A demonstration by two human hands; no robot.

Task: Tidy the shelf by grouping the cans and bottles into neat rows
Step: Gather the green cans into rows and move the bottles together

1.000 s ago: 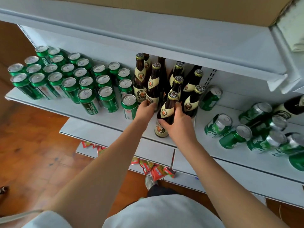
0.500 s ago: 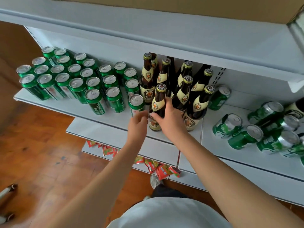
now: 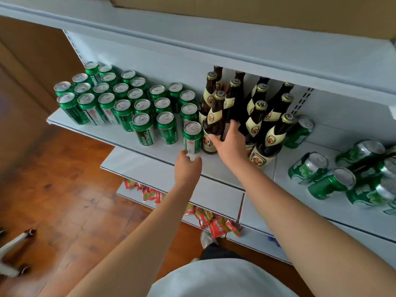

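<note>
Upright green cans (image 3: 120, 99) stand in rows on the left of the white shelf (image 3: 111, 140). Brown bottles (image 3: 265, 116) with cream labels are grouped in the middle. My left hand (image 3: 187, 168) grips the base of the front green can (image 3: 192, 135), which stands just left of the bottles. Spread against the front left bottle (image 3: 213, 123) is my right hand (image 3: 230, 140), fingers straight, thumb touching the glass. Several green cans (image 3: 327, 181) lie on their sides at the right.
An upper shelf board (image 3: 214, 37) overhangs the bottle tops. One tilted can (image 3: 300, 131) leans at the back behind the bottles. Red snack packets (image 3: 216, 224) sit on a lower shelf. Wooden floor spreads to the left.
My right hand has opened off the front bottle after sliding it left into the group. My left hand dropped onto the base of the front can. The view shifted right.
</note>
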